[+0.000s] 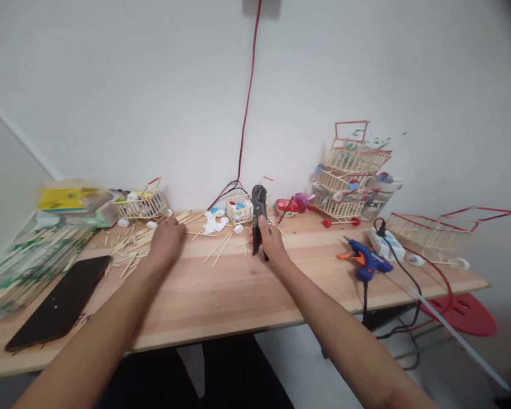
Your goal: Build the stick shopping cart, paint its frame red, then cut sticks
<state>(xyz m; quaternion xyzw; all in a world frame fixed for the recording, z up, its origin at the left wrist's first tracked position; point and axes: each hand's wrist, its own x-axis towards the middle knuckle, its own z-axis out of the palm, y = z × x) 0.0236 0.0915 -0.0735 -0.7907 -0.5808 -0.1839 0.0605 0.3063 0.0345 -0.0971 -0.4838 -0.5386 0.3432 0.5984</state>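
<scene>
My right hand (272, 241) is wrapped round the handles of a black plier-like cutting tool (259, 199), its head pointing up and away from me. Over on the left, my left hand (168, 236) rests low over the table with curled fingers, among thin wooden sticks (140, 238). Its fingertips are partly hidden, so what they pinch cannot be made out. A few longer sticks (218, 250) lie between the hands. Just behind the tool stands a small stick-built basket (239, 213) with white wheels, holding small coloured pieces.
A stack of stick-built carts (343, 182) stands back right, near another cart (430, 230). A blue glue gun (368, 258) and a white power strip (386, 245) lie right. At left are a black phone (62, 301), bagged sticks (29, 267) and a loaded cart (142, 205).
</scene>
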